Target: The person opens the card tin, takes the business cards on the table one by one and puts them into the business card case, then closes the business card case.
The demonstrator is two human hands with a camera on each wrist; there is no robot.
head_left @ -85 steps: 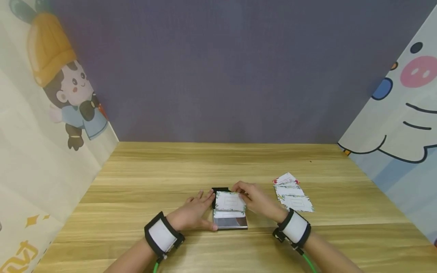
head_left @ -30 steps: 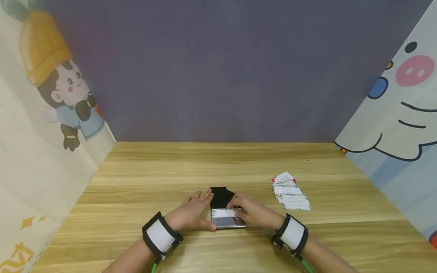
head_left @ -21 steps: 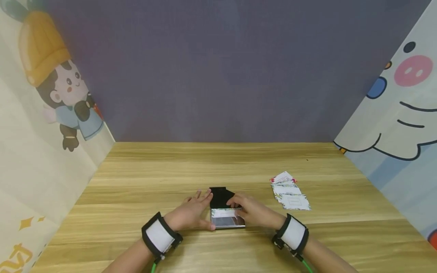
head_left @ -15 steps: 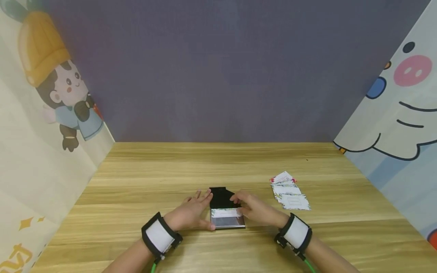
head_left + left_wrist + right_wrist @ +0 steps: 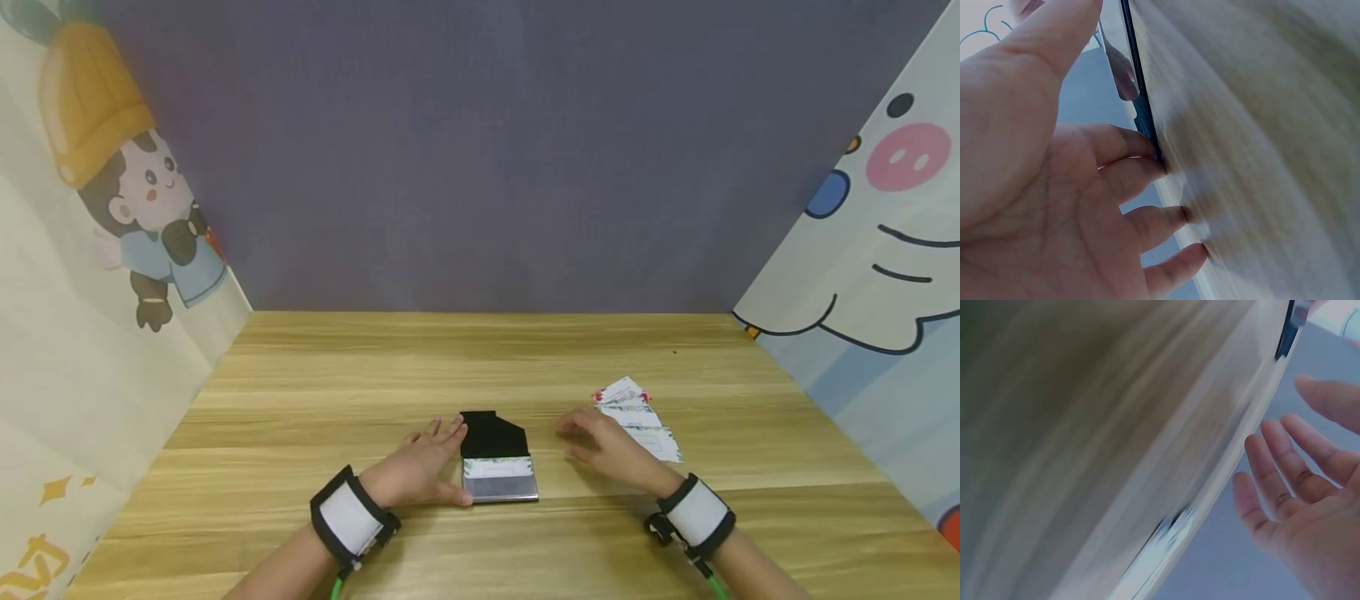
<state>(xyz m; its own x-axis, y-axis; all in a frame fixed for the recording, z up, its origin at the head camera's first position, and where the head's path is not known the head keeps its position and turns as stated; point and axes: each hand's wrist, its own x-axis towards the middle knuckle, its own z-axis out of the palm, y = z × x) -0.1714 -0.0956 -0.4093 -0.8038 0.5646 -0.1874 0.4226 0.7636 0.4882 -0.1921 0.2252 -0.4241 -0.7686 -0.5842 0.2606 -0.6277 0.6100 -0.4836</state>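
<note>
Probably the open card case (image 5: 495,442) on the desk (image 5: 420,358) is light, stiff and slick, best gripped by its edges; the left hand (image 5: 420,475), fingers spread, touches its left side. The right hand (image 5: 609,447), loosely bent and holding nothing, hovers near loose cards (image 5: 658,442) that look flimsy.

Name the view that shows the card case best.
The head view: it shows the card case nearly whole from above, with a white card in it. The left wrist view shows it edge-on, cut off at the top; the right wrist view, only a blurred piece at the top edge.
</note>
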